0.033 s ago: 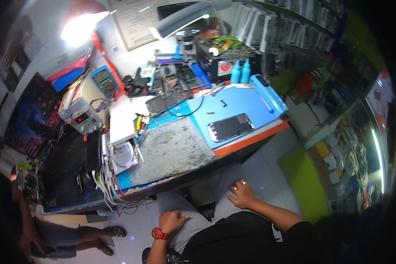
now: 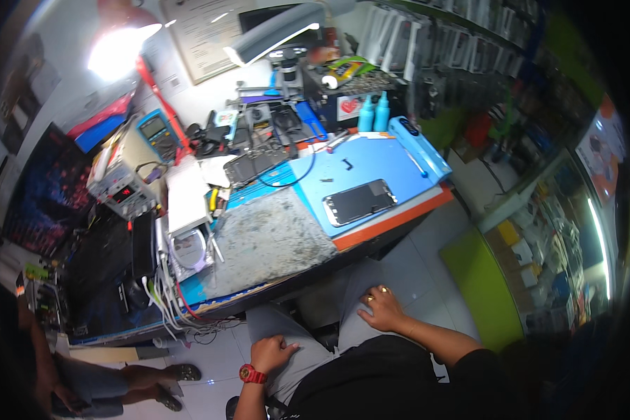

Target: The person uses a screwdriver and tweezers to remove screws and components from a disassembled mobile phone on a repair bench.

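My left hand rests on my left thigh with its fingers curled in and nothing visible in them. A red watch is strapped round that wrist. My right hand lies on my right thigh, fingers a little apart, with rings on it and nothing held. Both hands are below the workbench's front edge, apart from everything on it. On the blue mat lies a smartphone, its dark face up. Closer to my left hand is a worn grey work pad.
Two light-blue bottles stand behind the mat. To the left are a power supply, a multimeter, white cables and a monitor. A glass display case is at right. Another person's legs show at lower left.
The bench and its things sit slightly further left in the picture, as my view has turned a little. Both hands stay on my thighs.
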Action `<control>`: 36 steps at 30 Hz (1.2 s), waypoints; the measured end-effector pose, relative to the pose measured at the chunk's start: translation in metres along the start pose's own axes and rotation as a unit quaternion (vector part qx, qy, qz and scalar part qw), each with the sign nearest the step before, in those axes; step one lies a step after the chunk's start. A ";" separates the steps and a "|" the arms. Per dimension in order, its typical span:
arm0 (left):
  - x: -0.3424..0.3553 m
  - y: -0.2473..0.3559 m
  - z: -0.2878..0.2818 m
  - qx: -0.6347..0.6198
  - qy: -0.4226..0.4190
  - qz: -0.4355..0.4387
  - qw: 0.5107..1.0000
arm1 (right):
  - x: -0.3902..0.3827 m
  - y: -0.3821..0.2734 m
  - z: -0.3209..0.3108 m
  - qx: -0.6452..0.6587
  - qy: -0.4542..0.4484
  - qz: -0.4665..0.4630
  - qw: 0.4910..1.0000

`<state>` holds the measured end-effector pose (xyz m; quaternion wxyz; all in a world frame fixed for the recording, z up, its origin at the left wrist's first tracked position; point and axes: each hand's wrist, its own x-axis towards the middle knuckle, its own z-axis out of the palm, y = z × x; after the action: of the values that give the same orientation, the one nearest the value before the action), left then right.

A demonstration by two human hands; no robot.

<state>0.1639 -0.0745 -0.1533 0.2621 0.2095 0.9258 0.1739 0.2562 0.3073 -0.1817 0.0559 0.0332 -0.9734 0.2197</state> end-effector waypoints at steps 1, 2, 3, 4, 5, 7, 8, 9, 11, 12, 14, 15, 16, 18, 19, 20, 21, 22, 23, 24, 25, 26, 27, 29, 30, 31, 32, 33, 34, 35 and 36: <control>0.001 0.001 0.000 0.002 -0.003 -0.004 1.000 | -0.002 -0.002 -0.004 -0.005 -0.008 -0.002 1.000; 0.000 0.002 0.000 0.002 0.003 -0.003 1.000 | 0.000 -0.003 -0.007 -0.007 -0.015 -0.008 1.000; 0.000 0.004 -0.001 -0.001 0.008 -0.008 1.000 | 0.000 -0.003 -0.011 -0.008 -0.024 -0.010 1.000; 0.000 0.007 -0.004 -0.005 0.013 -0.013 1.000 | 0.003 0.002 -0.017 -0.017 -0.055 -0.032 0.998; -0.002 0.008 -0.003 -0.009 0.014 -0.023 1.000 | 0.006 0.007 -0.023 -0.021 -0.091 -0.053 0.994; -0.002 0.004 0.001 -0.021 0.022 -0.016 0.999 | 0.017 0.012 -0.041 -0.002 -0.090 -0.086 0.992; -0.003 0.002 0.002 -0.028 0.029 -0.017 0.999 | 0.025 0.002 -0.063 0.019 -0.053 -0.098 0.994; -0.003 0.002 0.003 -0.018 0.033 -0.013 0.999 | 0.037 -0.008 -0.090 0.039 -0.015 -0.113 0.993; -0.002 0.004 0.005 -0.004 0.044 -0.011 0.999 | 0.069 -0.034 -0.164 0.040 0.031 -0.109 0.993; -0.001 0.003 0.007 -0.001 0.048 -0.009 0.999 | 0.078 -0.039 -0.183 0.031 0.057 -0.118 0.991; 0.002 0.001 0.010 0.004 0.059 -0.008 0.998 | 0.100 -0.044 -0.212 0.011 0.102 -0.140 0.985; 0.002 0.001 0.011 0.003 0.060 -0.007 0.998 | 0.112 -0.045 -0.220 0.000 0.120 -0.151 0.981; 0.002 0.001 0.010 0.002 0.061 -0.008 0.998 | 0.124 -0.041 -0.225 0.000 0.102 -0.154 0.983; 0.002 0.001 0.008 -0.005 0.064 -0.008 0.998 | 0.158 -0.039 -0.235 -0.031 0.070 -0.174 0.982; 0.004 0.000 0.008 -0.014 0.063 -0.005 0.998 | 0.173 -0.040 -0.238 -0.045 0.053 -0.186 0.980; 0.001 -0.002 0.009 -0.022 0.066 -0.011 0.998 | 0.188 -0.039 -0.238 -0.061 0.014 -0.173 0.983; 0.002 -0.001 0.008 -0.025 0.070 -0.011 0.997 | 0.200 -0.035 -0.240 -0.080 -0.024 -0.165 0.983; 0.003 0.000 0.007 -0.028 0.073 -0.010 0.997 | 0.207 -0.031 -0.239 -0.084 -0.045 -0.153 0.984; 0.003 -0.001 0.005 -0.027 0.079 -0.007 0.997 | 0.216 -0.026 -0.238 -0.077 -0.075 -0.138 0.985; 0.003 -0.002 0.007 -0.024 0.071 -0.016 0.997 | 0.224 -0.026 -0.241 -0.068 -0.106 -0.122 0.985; 0.000 -0.005 0.006 -0.028 0.076 -0.024 0.996 | 0.232 -0.030 -0.243 -0.060 -0.138 -0.104 0.983; 0.002 -0.004 0.007 -0.034 0.077 -0.020 0.996 | 0.237 -0.032 -0.247 -0.071 -0.157 -0.099 0.980; 0.005 -0.003 0.008 -0.039 0.077 -0.015 0.996 | 0.241 -0.035 -0.251 -0.083 -0.175 -0.091 0.977; 0.004 -0.004 0.008 -0.044 0.072 -0.027 0.996 | 0.248 -0.039 -0.254 -0.093 -0.197 -0.082 0.973; 0.004 -0.004 0.007 -0.045 0.069 -0.032 0.996 | 0.249 -0.040 -0.254 -0.092 -0.200 -0.081 0.972; 0.004 -0.004 0.008 -0.043 0.067 -0.035 0.996 | 0.250 -0.040 -0.255 -0.090 -0.204 -0.078 0.972; 0.005 -0.004 0.007 -0.040 0.064 -0.037 0.996 | 0.251 -0.039 -0.255 -0.091 -0.204 -0.075 0.972; 0.005 -0.004 0.006 -0.036 0.061 -0.038 0.997 | 0.250 -0.037 -0.255 -0.091 -0.203 -0.071 0.972; 0.006 -0.004 0.006 -0.036 0.061 -0.038 0.997 | 0.249 -0.035 -0.255 -0.090 -0.203 -0.066 0.973; 0.007 -0.004 0.007 -0.039 0.061 -0.037 0.997 | 0.249 -0.034 -0.254 -0.089 -0.204 -0.066 0.973; 0.008 -0.004 0.008 -0.041 0.061 -0.035 0.997 | 0.250 -0.033 -0.255 -0.088 -0.205 -0.065 0.973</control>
<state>0.1609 -0.0728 -0.1648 0.2193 0.1553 0.9390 0.2146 0.0355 0.3771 0.0916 -0.1277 0.1355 -0.9755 0.1173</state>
